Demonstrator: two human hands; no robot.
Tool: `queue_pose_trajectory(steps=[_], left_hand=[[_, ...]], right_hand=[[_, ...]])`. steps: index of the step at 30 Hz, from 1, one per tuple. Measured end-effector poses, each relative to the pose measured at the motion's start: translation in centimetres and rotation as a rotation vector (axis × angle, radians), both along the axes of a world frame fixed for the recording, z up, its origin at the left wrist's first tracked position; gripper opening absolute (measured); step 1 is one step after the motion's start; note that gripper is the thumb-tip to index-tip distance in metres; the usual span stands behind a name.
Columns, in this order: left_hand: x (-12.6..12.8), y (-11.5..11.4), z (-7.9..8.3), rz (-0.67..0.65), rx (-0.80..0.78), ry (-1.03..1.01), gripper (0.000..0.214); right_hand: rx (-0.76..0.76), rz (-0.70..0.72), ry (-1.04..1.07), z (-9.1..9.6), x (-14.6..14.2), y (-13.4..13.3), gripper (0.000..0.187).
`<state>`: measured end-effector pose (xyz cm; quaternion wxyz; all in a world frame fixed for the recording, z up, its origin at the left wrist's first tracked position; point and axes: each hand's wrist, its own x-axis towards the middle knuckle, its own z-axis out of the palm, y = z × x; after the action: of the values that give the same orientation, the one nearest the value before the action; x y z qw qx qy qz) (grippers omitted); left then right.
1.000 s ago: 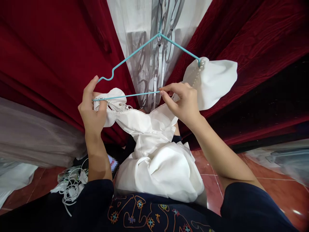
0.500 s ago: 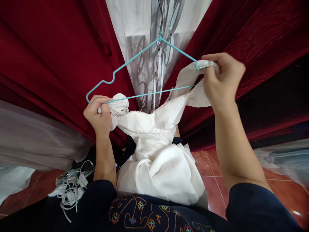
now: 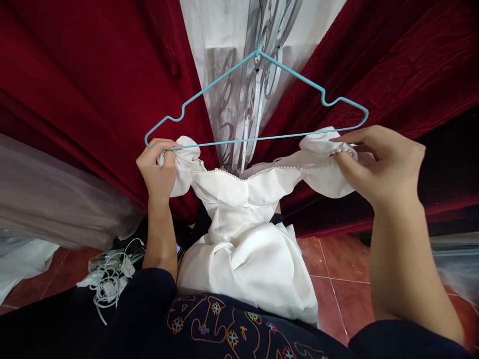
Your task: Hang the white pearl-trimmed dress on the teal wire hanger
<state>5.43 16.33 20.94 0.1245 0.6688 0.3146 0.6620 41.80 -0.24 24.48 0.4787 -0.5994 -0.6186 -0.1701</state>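
Note:
A white dress [image 3: 243, 234] with a pearl-trimmed neckline hangs down onto my lap. A turquoise wire hanger [image 3: 258, 97] is suspended above it, its bottom bar just over the neckline. My left hand [image 3: 159, 169] is closed on the dress's left puffed sleeve, right at the hanger's left corner. My right hand [image 3: 381, 164] pinches the right sleeve's pearl edge just below the hanger's right end. The neckline is stretched between both hands.
Dark red velvet curtains [image 3: 86, 85] hang at both sides, with a white sheer panel [image 3: 239, 60] in the middle. A tangle of white cables and chargers [image 3: 112, 279] lies on the red tiled floor [image 3: 337, 259] at lower left. Grey fabric [image 3: 56, 209] lies at the left.
My right hand pulled the right sleeve off the hanger's shoulder notch and brought it down and right, below the bar's end. The left hand stayed on the left sleeve.

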Motion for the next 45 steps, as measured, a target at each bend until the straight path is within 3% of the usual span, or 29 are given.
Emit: queue_pose_trajectory(steps=[4, 9, 12, 15, 17, 20, 25, 28, 31, 35, 39, 42, 45], left_hand=[[-0.3, -0.4, 0.3, -0.002, -0.059, 0.077, 0.037], [-0.3, -0.5, -1.0, -0.065, 0.022, 0.029, 0.052], [-0.8, -0.3, -2.3, 0.056, 0.18, -0.137, 0.065], [-2.1, 0.1, -2.4, 0.244, 0.244, -0.219, 0.054], [-2.9, 0.6, -1.2, 0.327, 0.202, -0.208, 0.038], [-3.4, 1.6, 2.1, 0.345, 0.104, -0.171, 0.025], [-1.1, 2.3, 8.3, 0.308, 0.139, -0.049, 0.034], [0.2, 1.9, 10.7, 0.186, 0.187, 0.099, 0.038], [-0.3, 1.8, 11.1, 0.137, 0.145, 0.219, 0.041], [-3.8, 2.5, 9.2, 0.286, -0.019, 0.212, 0.036], [-7.0, 2.7, 7.6, 0.292, -0.135, 0.289, 0.033], [-7.0, 2.2, 8.3, 0.245, -0.128, 0.297, 0.042], [-5.0, 1.7, 10.1, 0.185, -0.026, 0.264, 0.055]], right_hand=[[0.1, 0.152, -0.119, 1.2, -3.9, 0.3, 0.026], [-0.095, 0.211, -0.025, 0.0, -5.1, 3.9, 0.03], [-0.077, 0.172, 0.041, -0.9, -4.9, 4.3, 0.026], [-0.037, 0.133, 0.048, -0.9, -4.8, 3.5, 0.021], [-0.024, 0.13, 0.031, -0.5, -4.8, 2.9, 0.02], [-0.017, 0.133, 0.003, -0.1, -4.8, 2.4, 0.02], [-0.014, 0.121, -0.01, -0.3, -5.2, 2.5, 0.021], [-0.032, 0.119, 0.007, -0.4, -5.5, 2.4, 0.022], [-0.028, 0.112, 0.024, -0.4, -5.5, 2.3, 0.024], [-0.02, 0.104, 0.035, -0.4, -5.4, 2.4, 0.026], [-0.06, 0.104, 0.036, -0.5, -5.2, 2.7, 0.024], [-0.113, 0.085, 0.039, -0.5, -5.2, 2.7, 0.025], [-0.129, 0.076, 0.041, -0.4, -5.3, 2.6, 0.026]])
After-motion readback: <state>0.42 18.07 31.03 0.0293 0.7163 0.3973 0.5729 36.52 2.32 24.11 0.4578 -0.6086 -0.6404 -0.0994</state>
